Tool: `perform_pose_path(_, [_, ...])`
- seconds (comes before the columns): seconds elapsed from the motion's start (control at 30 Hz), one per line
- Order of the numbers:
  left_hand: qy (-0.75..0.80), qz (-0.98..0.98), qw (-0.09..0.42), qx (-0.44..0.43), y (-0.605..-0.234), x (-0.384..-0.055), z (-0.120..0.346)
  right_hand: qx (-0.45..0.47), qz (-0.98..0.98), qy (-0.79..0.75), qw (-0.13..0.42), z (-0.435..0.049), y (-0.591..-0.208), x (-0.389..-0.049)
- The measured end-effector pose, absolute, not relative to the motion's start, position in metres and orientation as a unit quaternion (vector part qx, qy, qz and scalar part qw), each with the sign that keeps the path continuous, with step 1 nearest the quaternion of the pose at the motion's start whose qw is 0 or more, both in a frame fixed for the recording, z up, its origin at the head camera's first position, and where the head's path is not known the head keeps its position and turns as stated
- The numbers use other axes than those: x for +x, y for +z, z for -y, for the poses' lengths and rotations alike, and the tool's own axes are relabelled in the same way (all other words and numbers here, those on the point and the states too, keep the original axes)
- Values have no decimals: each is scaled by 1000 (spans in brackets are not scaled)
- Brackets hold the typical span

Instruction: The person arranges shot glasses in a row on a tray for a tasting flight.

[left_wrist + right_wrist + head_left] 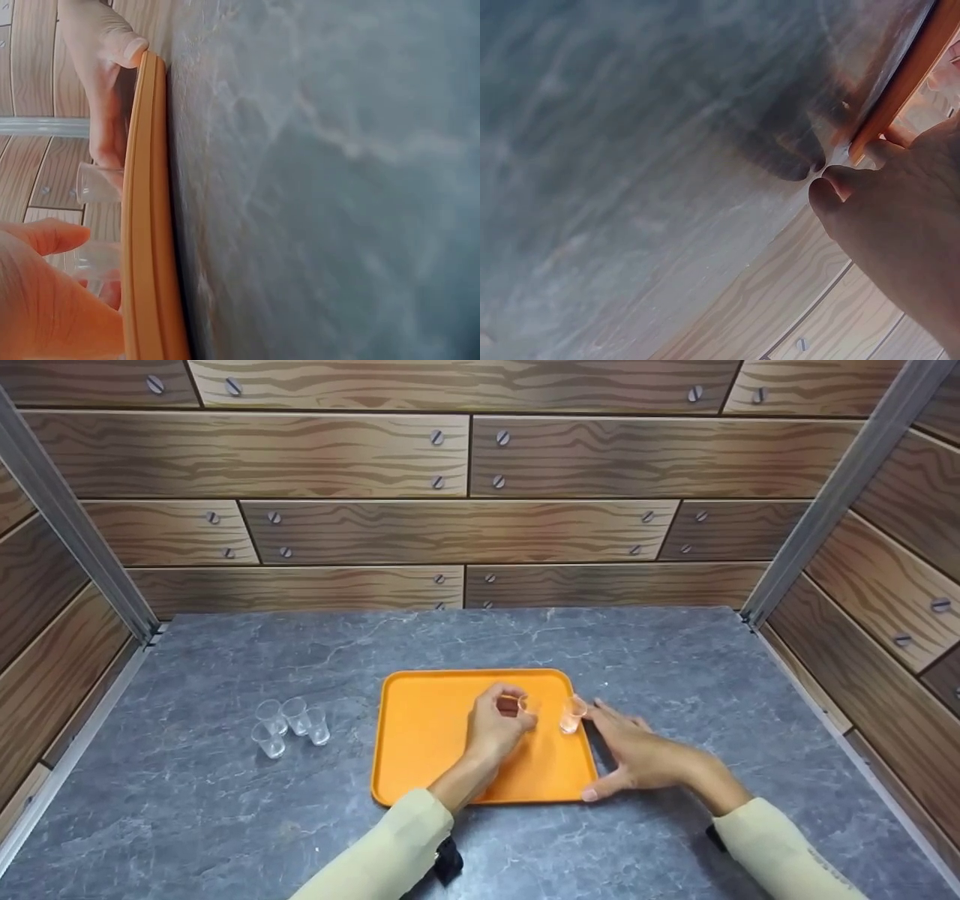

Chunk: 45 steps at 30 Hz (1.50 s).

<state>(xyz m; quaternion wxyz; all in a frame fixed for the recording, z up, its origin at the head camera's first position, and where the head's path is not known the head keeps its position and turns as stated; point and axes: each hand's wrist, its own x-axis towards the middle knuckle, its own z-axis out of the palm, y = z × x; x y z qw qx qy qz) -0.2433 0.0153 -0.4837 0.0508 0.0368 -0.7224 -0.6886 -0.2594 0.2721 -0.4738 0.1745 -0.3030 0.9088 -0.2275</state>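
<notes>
An orange tray point(431, 735) lies on the table, bearing two small clear cups. My left hand point(499, 727) reaches over the tray with curled thumb and fingers around one clear cup point(529, 705). In the left wrist view that cup point(97, 259) shows faintly between thumb and fingers. The other clear cup point(570, 715) stands upright near the tray's right edge. My right hand point(637, 750) is spread along that edge, its thumb at the near corner and its fingertips close to this cup. In the right wrist view its fingers are extended by the tray rim point(907, 82).
Several more clear cups point(271, 741) stand in a cluster on the grey marbled table point(202, 810), left of the tray. Wood-patterned walls point(360, 532) enclose the back and sides, with metal posts point(825, 502) at the corners.
</notes>
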Motion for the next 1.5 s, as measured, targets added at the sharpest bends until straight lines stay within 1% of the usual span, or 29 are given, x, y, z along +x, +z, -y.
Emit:
perform_pose_path(0.37, [-677, 733, 43, 46, -482, -245, -22, -309, -907, -228, 172, -272, -475, -260])
perform_pose_path(0.83, [-682, 731, 26, 32, -483, -244, -23, -310, -909, -222, 171, -272, -474, -260])
perform_pose_path(1.17, [-681, 731, 36, 27, -485, -242, -22, -310, -907, -225, 172, -272, -473, -260])
perform_pose_path(1.5, [-684, 728, 27, 26, -483, -234, -20, -312, -906, -227, 172, -272, -474, -260])
